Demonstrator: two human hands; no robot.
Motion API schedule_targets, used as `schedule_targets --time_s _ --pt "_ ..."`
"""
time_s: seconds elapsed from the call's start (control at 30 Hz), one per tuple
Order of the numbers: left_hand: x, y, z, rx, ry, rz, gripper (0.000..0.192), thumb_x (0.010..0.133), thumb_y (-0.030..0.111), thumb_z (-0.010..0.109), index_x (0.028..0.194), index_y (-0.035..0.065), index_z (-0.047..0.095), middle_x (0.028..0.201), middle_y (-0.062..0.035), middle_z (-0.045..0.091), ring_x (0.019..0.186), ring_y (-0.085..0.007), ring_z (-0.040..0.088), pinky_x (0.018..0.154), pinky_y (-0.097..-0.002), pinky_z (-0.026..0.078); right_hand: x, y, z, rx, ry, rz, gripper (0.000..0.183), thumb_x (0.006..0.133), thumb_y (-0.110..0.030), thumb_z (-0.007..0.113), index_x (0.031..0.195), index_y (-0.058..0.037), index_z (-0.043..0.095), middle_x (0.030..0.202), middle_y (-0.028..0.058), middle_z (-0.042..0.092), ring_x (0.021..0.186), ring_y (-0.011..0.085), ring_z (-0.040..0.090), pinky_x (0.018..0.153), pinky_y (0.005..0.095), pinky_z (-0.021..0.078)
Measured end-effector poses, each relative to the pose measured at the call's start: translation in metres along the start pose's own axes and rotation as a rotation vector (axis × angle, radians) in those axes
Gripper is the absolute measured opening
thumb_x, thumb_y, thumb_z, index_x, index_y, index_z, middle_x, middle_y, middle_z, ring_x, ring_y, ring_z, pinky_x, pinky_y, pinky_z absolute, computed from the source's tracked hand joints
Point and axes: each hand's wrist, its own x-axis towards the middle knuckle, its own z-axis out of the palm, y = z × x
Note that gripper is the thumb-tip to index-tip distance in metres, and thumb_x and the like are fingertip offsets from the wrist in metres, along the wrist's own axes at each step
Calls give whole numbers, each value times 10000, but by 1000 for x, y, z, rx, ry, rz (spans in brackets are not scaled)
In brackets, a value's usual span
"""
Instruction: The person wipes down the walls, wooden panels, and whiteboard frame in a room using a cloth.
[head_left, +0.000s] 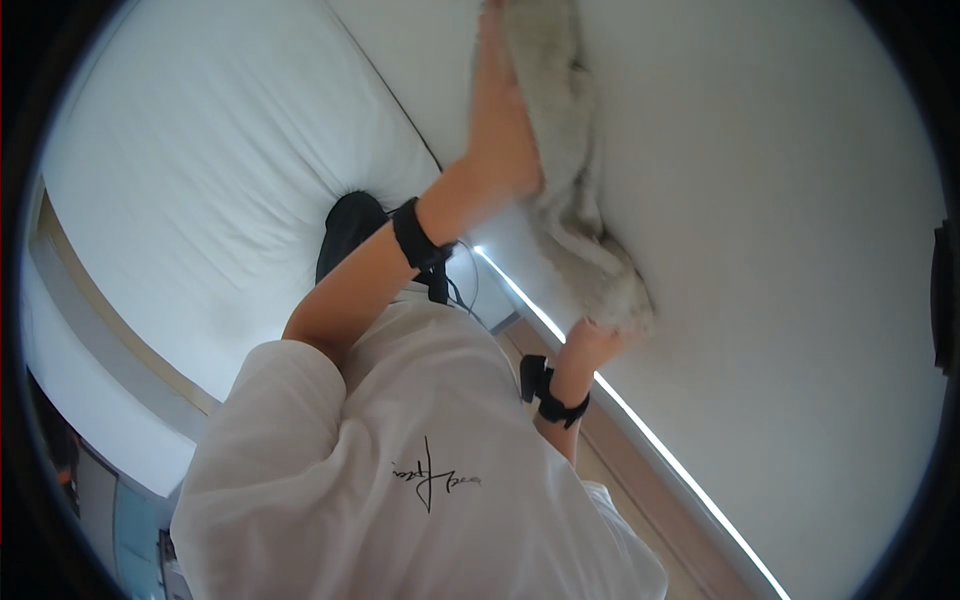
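A long beige-grey cloth (559, 112) with darker marks stretches from the top edge down to the right of the middle. Along its left side runs my left hand (501, 131), blurred and bent upward past a black wristband (420, 236). It appears to hold the cloth's upper part, though its far end is cut off at the top edge. Lower down, my right hand (596, 343) is closed on the bunched lower end, its fingers also blurred. Another black band (559, 397) with a small box is strapped around that wrist.
Wrinkled white bedding-like fabric (195, 172) spreads at the left, pressed in beside my black-trousered leg (349, 232). A large plain white surface (765, 225) fills the right, bordered by a bright strip (675, 472). Below that strip runs a brown band (637, 465). A thin dark line (386, 75) crosses the upper left.
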Motion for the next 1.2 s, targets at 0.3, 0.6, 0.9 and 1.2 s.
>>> schedule_targets --time_s 0.3,0.6,0.9,1.2 --pt "75 -43 -49 -297 199 -269 500 981 223 408 1422 -1 330 1409 -197 400 1319 -308 360 1109 -418 285 98 -57 -21 465 -223 255 386 788 -80 560 1134 91 547 1191 232 567 1135 389 506 990 454 364" --pt "54 -197 -70 -528 558 -498 403 1014 234 352 1335 -5 405 1291 -130 478 1195 -212 440 1014 -327 361 195 -142 30 1102 -857 447 341 803 -128 584 1070 85 576 1040 212 635 959 292 606 843 376 462" --pt "129 -155 -80 -986 629 -390 241 961 171 501 1101 -8 580 980 -86 621 870 -160 588 781 -325 506 229 -166 15 1624 -382 833 108 875 -32 552 873 75 570 840 24 569 735 107 478 640 272 406" --pt "60 -258 -90 -176 386 -505 570 994 511 351 1347 75 455 1258 -87 555 1147 -204 532 1002 -327 430 179 -184 111 1204 -616 416 307 814 -162 562 723 130 542 680 221 630 590 367 597 560 462 434"
